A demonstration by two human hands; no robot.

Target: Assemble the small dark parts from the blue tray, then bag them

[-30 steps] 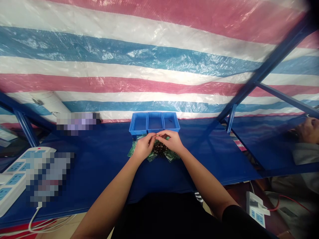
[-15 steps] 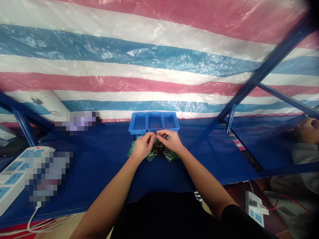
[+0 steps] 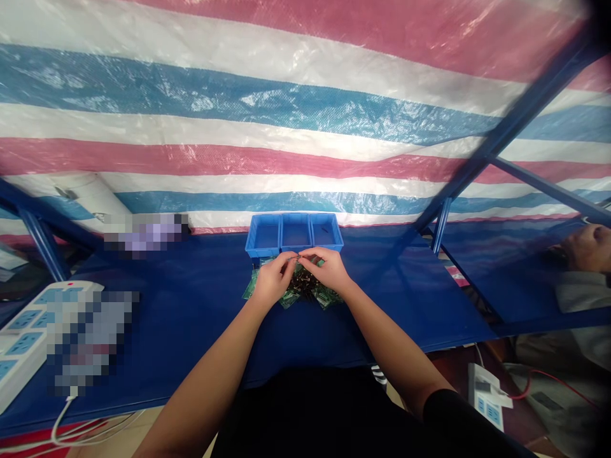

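Note:
My left hand [image 3: 273,278] and my right hand [image 3: 328,270] meet at the fingertips, both closed in a pinch. Whatever lies between the fingers is too small to name. Below them is a heap of small dark parts with brassy glints [image 3: 302,284]. Green pieces that look like circuit boards [image 3: 289,298] lie around the heap, partly hidden by my hands. Right behind the hands stand three joined blue bins [image 3: 296,233]. A small dark bit shows in the right bin.
A white power strip [image 3: 28,337] and a blurred-out object with a white cable [image 3: 95,337] lie at the left of the blue table [image 3: 191,356]. Blue metal posts [image 3: 442,226] frame both sides. Another person [image 3: 585,273] is at the far right, beside a second power strip [image 3: 487,401].
Both hands stay nearly in place, with only a slight shift of the fingertips. The whole view has moved a little.

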